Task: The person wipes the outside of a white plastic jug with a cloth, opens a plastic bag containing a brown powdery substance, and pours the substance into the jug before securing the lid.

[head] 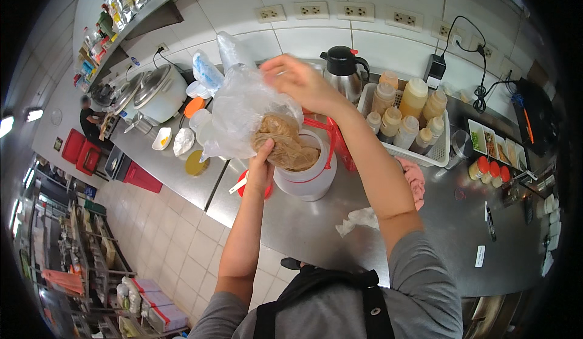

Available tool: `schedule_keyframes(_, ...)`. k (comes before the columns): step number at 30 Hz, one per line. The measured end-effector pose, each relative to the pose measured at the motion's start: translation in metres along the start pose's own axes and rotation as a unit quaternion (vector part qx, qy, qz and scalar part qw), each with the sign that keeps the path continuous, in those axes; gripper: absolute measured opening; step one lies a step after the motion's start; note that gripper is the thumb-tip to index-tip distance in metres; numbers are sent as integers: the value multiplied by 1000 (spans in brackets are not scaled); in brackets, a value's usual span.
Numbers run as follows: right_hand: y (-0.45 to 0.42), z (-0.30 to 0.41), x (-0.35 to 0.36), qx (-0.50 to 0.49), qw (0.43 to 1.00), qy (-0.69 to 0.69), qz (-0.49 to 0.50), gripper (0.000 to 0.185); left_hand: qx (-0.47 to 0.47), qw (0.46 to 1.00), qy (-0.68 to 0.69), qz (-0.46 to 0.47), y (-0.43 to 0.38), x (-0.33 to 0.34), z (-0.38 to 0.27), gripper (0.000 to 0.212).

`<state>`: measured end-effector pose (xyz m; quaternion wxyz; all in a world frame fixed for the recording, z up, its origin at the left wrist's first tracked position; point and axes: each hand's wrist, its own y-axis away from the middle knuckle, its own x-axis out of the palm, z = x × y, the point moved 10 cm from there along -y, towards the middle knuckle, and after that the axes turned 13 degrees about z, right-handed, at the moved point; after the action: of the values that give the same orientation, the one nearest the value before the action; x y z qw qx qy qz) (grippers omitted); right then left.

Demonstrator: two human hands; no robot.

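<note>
A clear plastic bag with a brown, paste-like mass at its lower end is gripped by my left hand, thumb on top. The brown part hangs over the mouth of a white plastic tub with a red handle. My right hand is blurred at the upper edge of the bag; whether its fingers pinch the film cannot be told. Beside the tub, partly behind my left wrist, lies a red lid with a white-handled utensil.
Right of the tub stand a steel thermal jug and a white basket of squeeze bottles. A pink cloth and crumpled white tissue lie on the steel counter. Rice cookers stand left; a person works beyond.
</note>
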<state>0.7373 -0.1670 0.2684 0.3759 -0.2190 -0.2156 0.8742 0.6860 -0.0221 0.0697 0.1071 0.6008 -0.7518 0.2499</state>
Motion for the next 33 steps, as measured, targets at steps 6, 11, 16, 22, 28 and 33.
schedule_keyframes(6, 49, -27, 16, 65, 967, 243, 47, 25, 12, 1000, -17, -17, -1, -1, 1, 52)
schedule_keyframes(11, 47, -43, 20, 123, 980, 155, 17, 21, 11, 1000, -18, -8, 0, -4, 1, 53)
schedule_keyframes(16, 27, -5, -1, 66, 966, 248, -12, 15, -47, 998, -43, 3, 4, -5, 5, 64)
schedule_keyframes(22, 17, -8, 10, 28, 961, 276, 23, 16, -1, 996, -73, 59, -1, 24, -16, 80)
schedule_keyframes(28, 23, -16, 16, 41, 933, 355, 46, 14, 4, 997, -68, 37, -2, 28, -20, 77)
schedule_keyframes(33, 31, -26, 0, 100, 931, 351, 26, 14, 28, 997, -62, 36, 1, 37, -25, 75)
